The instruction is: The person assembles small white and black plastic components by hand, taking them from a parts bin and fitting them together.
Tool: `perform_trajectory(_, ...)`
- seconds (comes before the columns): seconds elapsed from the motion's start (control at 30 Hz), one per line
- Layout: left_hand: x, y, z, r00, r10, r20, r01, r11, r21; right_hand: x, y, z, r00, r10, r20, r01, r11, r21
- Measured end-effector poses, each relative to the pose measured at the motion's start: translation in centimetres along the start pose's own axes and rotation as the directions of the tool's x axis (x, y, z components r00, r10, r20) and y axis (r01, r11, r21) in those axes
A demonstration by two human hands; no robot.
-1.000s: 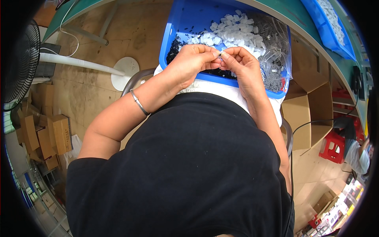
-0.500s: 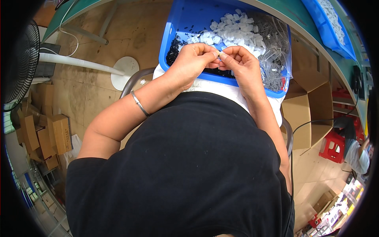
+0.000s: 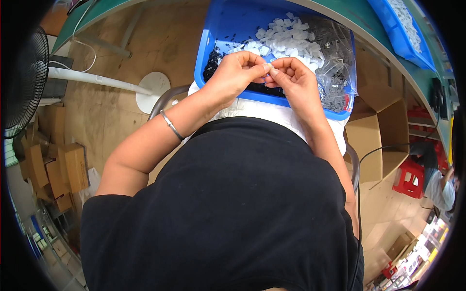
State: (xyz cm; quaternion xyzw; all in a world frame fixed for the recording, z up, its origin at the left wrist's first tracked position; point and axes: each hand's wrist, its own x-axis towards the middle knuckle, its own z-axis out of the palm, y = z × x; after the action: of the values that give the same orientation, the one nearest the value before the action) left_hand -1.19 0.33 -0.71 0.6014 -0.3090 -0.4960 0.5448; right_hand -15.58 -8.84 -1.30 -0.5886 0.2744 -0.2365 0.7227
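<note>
Over the near side of a blue plastic tray (image 3: 200,68), my left hand (image 3: 239,72) and my right hand (image 3: 297,81) meet with pinched fingertips. Whatever sits between them is tiny and mostly covered by the fingers, so its kind does not show. Beneath and beyond the hands lies a heap of small white plastic pieces (image 3: 291,36). Small black parts (image 3: 212,65) are gathered at the tray's left side. Along the right side, a clear plastic bag (image 3: 340,56) lies over many small grey parts.
A green table edge (image 3: 335,8) curves past the tray, with another blue tray (image 3: 400,34) on it at the right. An open cardboard box (image 3: 366,140) stands right of my lap. A fan (image 3: 29,82) with a white pole is at left. A person sits far right by a red stool (image 3: 410,179).
Both hands stay pinched together in almost the same place, with slight finger movement. The view has shifted a little; the tray otherwise looks the same.
</note>
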Motion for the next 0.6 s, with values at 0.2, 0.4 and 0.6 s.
perform_trajectory(0.2, 0.39, 0.54, -0.66, 0.996, 0.074, 0.045, -0.075, 0.997, 0.035, 0.01, 0.25, -0.08, 1.000, -0.028, 0.010, 0.028, 0.999, -0.047)
perform_trajectory(0.4, 0.30, 0.34, -0.24, 0.996, 0.086, 0.001, -0.086, 0.994, 0.067, 0.04, 0.08, -0.17, 0.999, -0.014, 0.030, 0.013, 1.000, 0.013)
perform_trajectory(0.6, -0.25, 0.88, -0.01, 0.998, 0.058, 0.004, -0.058, 0.997, 0.050, 0.05, -0.21, -0.45, 1.000, 0.027, 0.013, -0.027, 1.000, 0.012)
